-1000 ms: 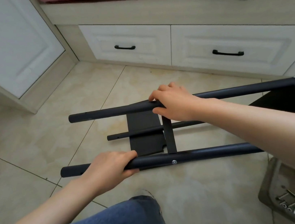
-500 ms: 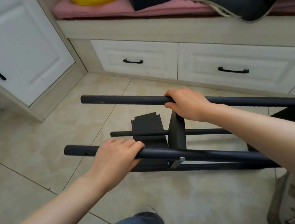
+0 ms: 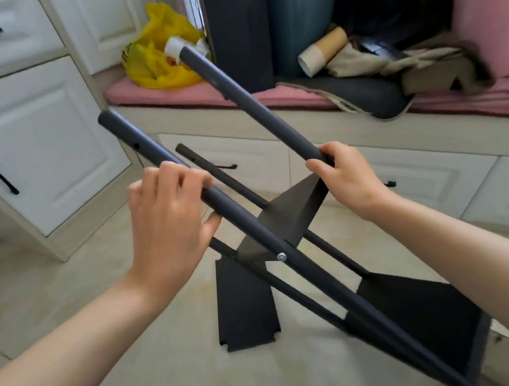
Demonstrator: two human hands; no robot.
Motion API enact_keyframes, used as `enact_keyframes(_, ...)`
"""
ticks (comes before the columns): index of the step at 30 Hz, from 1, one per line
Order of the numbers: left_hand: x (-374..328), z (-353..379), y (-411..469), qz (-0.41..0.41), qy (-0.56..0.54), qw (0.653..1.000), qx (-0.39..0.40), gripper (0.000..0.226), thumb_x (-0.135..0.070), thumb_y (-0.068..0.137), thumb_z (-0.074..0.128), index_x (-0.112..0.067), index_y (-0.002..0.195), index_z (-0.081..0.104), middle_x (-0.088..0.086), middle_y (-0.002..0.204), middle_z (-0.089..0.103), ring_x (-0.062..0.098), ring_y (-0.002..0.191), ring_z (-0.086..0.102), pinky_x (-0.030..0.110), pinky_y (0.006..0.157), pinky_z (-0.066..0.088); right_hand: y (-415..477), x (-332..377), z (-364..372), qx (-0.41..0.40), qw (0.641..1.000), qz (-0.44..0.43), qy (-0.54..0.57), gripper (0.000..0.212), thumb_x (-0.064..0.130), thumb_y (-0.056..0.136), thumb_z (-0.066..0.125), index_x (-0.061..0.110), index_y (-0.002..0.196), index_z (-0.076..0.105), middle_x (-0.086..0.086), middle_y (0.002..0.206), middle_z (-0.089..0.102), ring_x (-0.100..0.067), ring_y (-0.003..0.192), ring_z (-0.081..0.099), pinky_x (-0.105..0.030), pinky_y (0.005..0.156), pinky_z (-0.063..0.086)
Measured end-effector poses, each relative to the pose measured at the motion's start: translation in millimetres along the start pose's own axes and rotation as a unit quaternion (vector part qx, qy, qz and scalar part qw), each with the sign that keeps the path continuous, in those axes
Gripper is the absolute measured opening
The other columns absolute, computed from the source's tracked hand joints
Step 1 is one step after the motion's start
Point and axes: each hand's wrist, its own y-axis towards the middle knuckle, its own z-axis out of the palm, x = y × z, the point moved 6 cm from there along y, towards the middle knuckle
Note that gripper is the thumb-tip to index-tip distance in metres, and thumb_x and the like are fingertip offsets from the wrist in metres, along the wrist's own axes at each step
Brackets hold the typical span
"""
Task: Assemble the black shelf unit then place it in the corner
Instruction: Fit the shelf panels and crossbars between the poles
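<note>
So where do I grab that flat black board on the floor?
Grab the loose board by its near short edge, the one with the notched corners, coming from your side. It lies flat on the floor, and its far end sits under the leaning shelf frame, so that end is blocked.

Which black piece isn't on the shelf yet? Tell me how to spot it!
Look down at the tiled floor, right under the tilted frame. A flat black panel lies there by itself. Unlike the fixed panels in the frame, it is joined to no pole, lies flat on the tiles, and has little notches at its near corners.
</note>
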Motion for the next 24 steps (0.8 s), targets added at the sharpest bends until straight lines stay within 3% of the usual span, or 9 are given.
enact_keyframes(2,-5,-2,8,-0.054,-0.071,0.996,0.006,0.049,-0.013,0.069,0.088,-0.014,0.1,0.05,0.006,0.096,0.051,0.025,0.079,0.053,0.035,0.068,0.042,-9,-2,-14,-0.034,0.998,0.008,0.052,0.015,0.026,0.099,0.055,0.017,0.11,0.061,0.0,0.093,0.062,-0.014,0.083,0.057,-0.031,0.071,0.047)
enact_keyframes(4,-9,0,13,-0.146,-0.212,0.966,0.028,0.045,-0.004,0.078,0.081,-0.022,0.096,0.044,-0.003,0.094,0.052,0.016,0.072,0.06,0.021,0.061,0.048,-22,-6,-25,-0.064,0.993,0.018,0.099,0.015,0.025,0.099,0.056,0.017,0.11,0.061,0.002,0.092,0.062,-0.01,0.082,0.057,-0.025,0.068,0.046)
enact_keyframes(7,-24,10,13,-0.303,-0.434,0.846,0.058,0.042,0.004,0.089,0.065,-0.03,0.097,0.041,-0.003,0.103,0.057,0.019,0.08,0.072,0.019,0.067,0.058,-44,-16,-36,-0.102,0.982,0.038,0.157,0.012,0.023,0.1,0.056,0.017,0.11,0.059,0.001,0.095,0.063,-0.013,0.087,0.058,-0.024,0.073,0.048)
enact_keyframes(9,-37,13,14,-0.349,-0.516,0.78,0.065,0.036,0.005,0.094,0.056,-0.027,0.102,0.041,0.003,0.113,0.058,0.023,0.082,0.076,0.033,0.073,0.063,-60,-24,-41,-0.127,0.972,0.054,0.191,0.014,0.023,0.1,0.056,0.017,0.113,0.058,0.004,0.096,0.062,-0.011,0.089,0.058,-0.022,0.075,0.047)
enact_keyframes(11,-51,13,17,-0.352,-0.565,0.742,0.082,0.03,0.002,0.098,0.054,-0.023,0.109,0.041,0.009,0.115,0.063,0.024,0.085,0.077,0.034,0.071,0.064,-77,-32,-46,-0.146,0.961,0.071,0.222,0.013,0.023,0.099,0.057,0.02,0.112,0.056,0.006,0.099,0.062,-0.008,0.092,0.059,-0.02,0.077,0.047)
enact_keyframes(14,-68,11,18,-0.322,-0.544,0.765,0.125,0.037,-0.009,0.096,0.066,-0.028,0.117,0.041,0.006,0.115,0.067,0.021,0.093,0.075,0.033,0.075,0.064,-97,-43,-55,-0.149,0.954,0.092,0.241,0.014,0.024,0.098,0.059,0.024,0.112,0.055,0.006,0.103,0.063,-0.007,0.096,0.06,-0.018,0.076,0.047)
enact_keyframes(17,-84,7,19,-0.29,-0.523,0.788,0.145,0.049,-0.01,0.094,0.069,-0.031,0.127,0.04,0.005,0.114,0.066,0.016,0.09,0.075,0.03,0.075,0.063,-107,-47,-72,-0.126,0.965,0.103,0.205,0.018,0.02,0.095,0.062,0.023,0.112,0.057,0.008,0.102,0.064,-0.007,0.096,0.061,-0.019,0.075,0.048)
enact_keyframes(22,-110,6,17,-0.231,-0.519,0.801,0.188,0.061,-0.008,0.093,0.07,-0.032,0.14,0.038,0.006,0.112,0.066,0.021,0.091,0.075,0.044,0.086,0.062,-111,-43,-108,-0.035,0.984,0.125,0.124,0.02,0.011,0.09,0.066,0.022,0.104,0.058,-0.003,0.101,0.069,-0.021,0.098,0.065,-0.04,0.087,0.056)
enact_keyframes(24,-117,6,14,-0.215,-0.521,0.802,0.198,0.066,-0.008,0.092,0.071,-0.031,0.144,0.037,0.005,0.111,0.066,0.024,0.093,0.074,0.049,0.089,0.059,-114,-41,-120,0.004,0.984,0.137,0.116,0.023,0.011,0.089,0.068,0.024,0.105,0.059,-0.006,0.1,0.071,-0.022,0.095,0.068,-0.042,0.087,0.058)
